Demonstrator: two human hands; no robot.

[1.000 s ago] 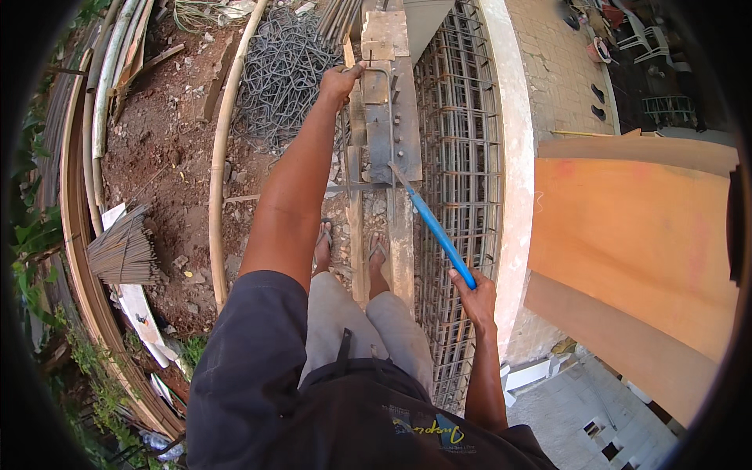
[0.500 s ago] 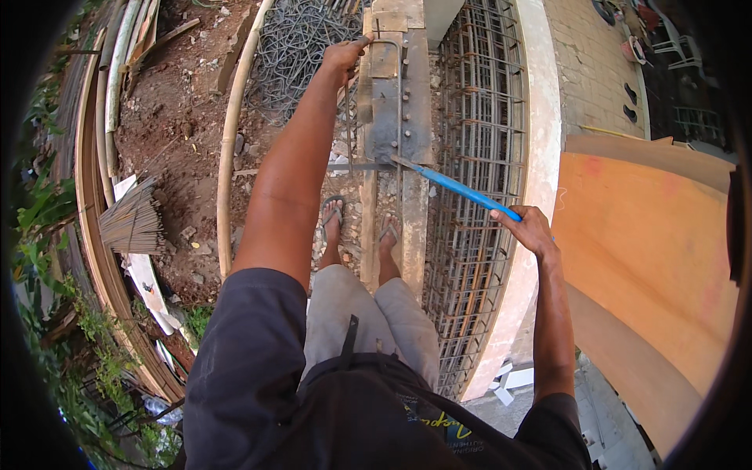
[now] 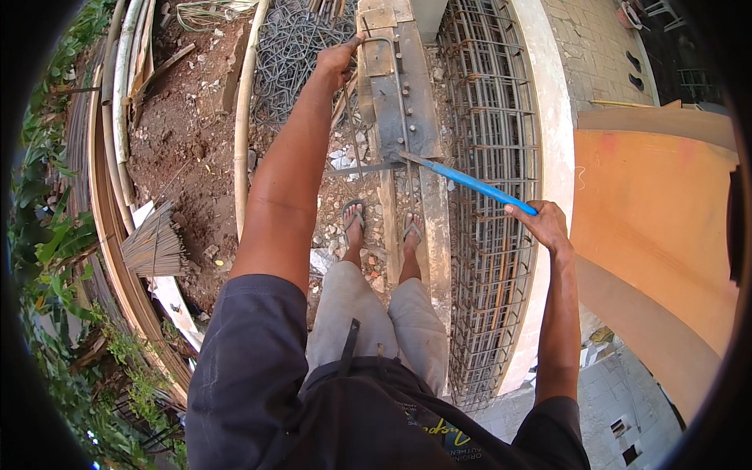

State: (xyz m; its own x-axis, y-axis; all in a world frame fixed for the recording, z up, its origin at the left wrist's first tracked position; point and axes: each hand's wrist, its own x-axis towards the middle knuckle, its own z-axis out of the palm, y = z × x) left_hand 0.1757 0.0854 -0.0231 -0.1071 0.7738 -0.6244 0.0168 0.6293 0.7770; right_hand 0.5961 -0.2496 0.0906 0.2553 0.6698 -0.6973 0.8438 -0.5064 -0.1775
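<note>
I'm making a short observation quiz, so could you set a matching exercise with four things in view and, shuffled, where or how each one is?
Things:
1. Blue handle
2. Orange board
3. Rebar cages
4. Thin rods

Places or states:
A. Right of the pale wall
B. Fanned in a bundle at picture left
C. Held in the right hand
D. Between the bench and the pale wall

Pairs: 1-C, 2-A, 3-D, 4-B

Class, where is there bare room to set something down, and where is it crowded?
Free: stony soil between scrap wood, bundle and bamboo pole; paving between pale wall and dark footwear. Crowded: around the bench, with bent rod, pegs and blue bar; steel cages; steel pile.
</note>
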